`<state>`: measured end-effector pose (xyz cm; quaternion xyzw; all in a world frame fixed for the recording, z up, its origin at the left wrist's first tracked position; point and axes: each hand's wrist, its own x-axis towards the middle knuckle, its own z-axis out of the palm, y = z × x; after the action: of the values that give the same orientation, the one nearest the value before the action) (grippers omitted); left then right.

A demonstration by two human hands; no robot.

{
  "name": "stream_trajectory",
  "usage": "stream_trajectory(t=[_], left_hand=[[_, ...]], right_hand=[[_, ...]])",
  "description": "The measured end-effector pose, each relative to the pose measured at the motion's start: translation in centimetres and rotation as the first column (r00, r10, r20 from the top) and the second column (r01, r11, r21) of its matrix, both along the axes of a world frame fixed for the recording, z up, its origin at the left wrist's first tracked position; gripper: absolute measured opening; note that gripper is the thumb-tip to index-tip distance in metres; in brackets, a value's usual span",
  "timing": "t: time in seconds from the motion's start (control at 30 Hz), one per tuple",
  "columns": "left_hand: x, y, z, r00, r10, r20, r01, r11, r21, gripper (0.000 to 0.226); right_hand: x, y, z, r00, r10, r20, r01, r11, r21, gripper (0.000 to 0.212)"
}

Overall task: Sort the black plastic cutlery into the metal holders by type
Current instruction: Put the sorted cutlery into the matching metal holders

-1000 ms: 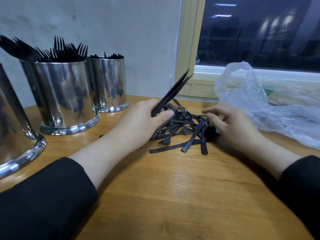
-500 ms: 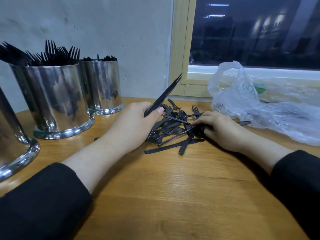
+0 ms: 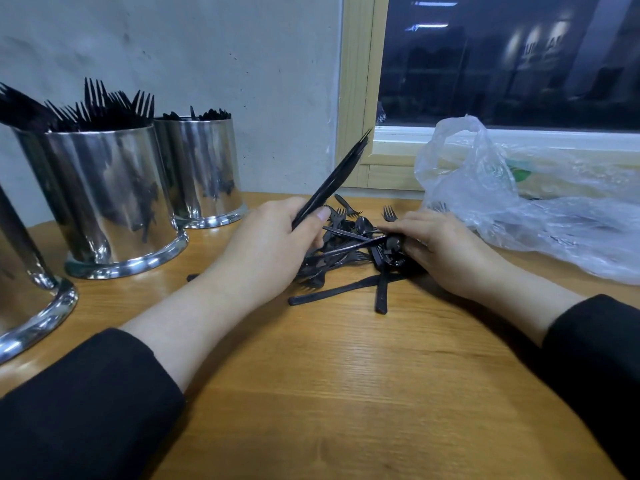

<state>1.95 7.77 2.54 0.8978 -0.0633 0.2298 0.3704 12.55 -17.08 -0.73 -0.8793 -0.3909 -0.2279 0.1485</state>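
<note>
A pile of black plastic cutlery lies on the wooden table between my hands: forks, spoons and knives mixed. My left hand is shut on a bundle of black knives that points up and to the right. My right hand rests on the right side of the pile, fingers pinching a black spoon. Three metal holders stand at the left: a middle holder full of forks, a far holder with dark tips showing, and a near holder cut off by the frame.
A crumpled clear plastic bag lies on the table at the right, below the window sill. A grey wall stands behind the holders. Bare wooden table extends in front of the pile.
My right hand has slid a little further into the pile and closed on a spoon. My left hand keeps the knife bundle in about the same place.
</note>
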Motion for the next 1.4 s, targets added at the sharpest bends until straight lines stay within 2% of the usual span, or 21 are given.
stream_trajectory(t=[0.13,0.23,0.37,0.53,0.7,0.77,0.9,1.03,1.13,1.17,1.23,1.33,1.4], left_hand=[[0.0,-0.2,-0.2,0.999,-0.013,-0.040,0.014,1.000,0.005,0.037],[0.0,-0.2,-0.1,1.000,0.012,-0.009,-0.012,0.999,0.031,0.036],[0.2,-0.1,-0.3,1.000,0.022,0.005,-0.022,0.997,0.079,0.035],[0.3,-0.3,-0.7,0.992,-0.048,-0.116,0.060,0.993,0.097,0.035],[0.4,0.1,-0.6,0.987,0.033,-0.157,-0.007,0.986,0.167,0.034],[0.5,0.6,-0.5,0.986,0.058,-0.157,-0.043,0.994,0.101,0.036],[0.8,1.2,-0.4,0.988,0.059,-0.144,-0.079,0.988,-0.135,0.043],[0.5,0.9,-0.1,0.990,0.066,-0.128,-0.087,0.983,-0.165,0.047],[0.3,0.8,-0.4,0.991,0.013,-0.131,-0.041,0.977,-0.210,0.047],[0.4,0.7,-0.5,0.991,-0.015,-0.132,-0.020,0.965,-0.261,0.044],[0.3,0.5,-0.5,0.988,-0.059,-0.145,0.003,0.933,-0.360,0.038],[0.1,-0.1,-0.2,0.983,-0.095,-0.157,-0.002,0.851,-0.525,0.042],[-0.1,-0.7,-0.2,0.976,-0.138,-0.168,0.011,0.804,-0.595,0.042]], right_hand=[[-0.2,0.1,0.2,0.999,0.041,0.014,-0.041,0.999,0.018,0.039],[-0.6,0.3,0.3,0.996,0.075,0.039,-0.077,0.996,0.048,0.038],[-1.4,0.7,0.8,0.988,0.131,0.086,-0.143,0.977,0.157,0.035],[-2.3,1.5,1.0,0.983,0.149,0.103,-0.169,0.962,0.215,0.038],[-2.2,1.4,1.4,0.996,0.060,0.071,-0.086,0.883,0.461,0.034],[-1.9,0.8,1.3,0.999,0.008,0.034,-0.022,0.892,0.452,0.030],[-0.8,0.1,0.8,0.995,-0.099,-0.033,0.104,0.936,0.337,0.024],[-1.0,0.1,1.0,0.997,-0.077,-0.003,0.075,0.968,0.238,0.023],[-1.4,0.4,1.0,0.992,-0.068,-0.102,0.085,0.983,0.164,0.016],[-1.6,0.6,1.0,0.988,-0.078,-0.132,0.101,0.979,0.177,0.015],[-1.9,0.9,1.4,0.983,-0.087,-0.161,0.134,0.943,0.306,0.013],[-2.7,1.7,2.3,0.975,-0.034,-0.222,0.161,0.795,0.584,0.014],[-3.3,2.2,2.9,0.955,0.085,-0.284,0.149,0.693,0.705,0.011]])
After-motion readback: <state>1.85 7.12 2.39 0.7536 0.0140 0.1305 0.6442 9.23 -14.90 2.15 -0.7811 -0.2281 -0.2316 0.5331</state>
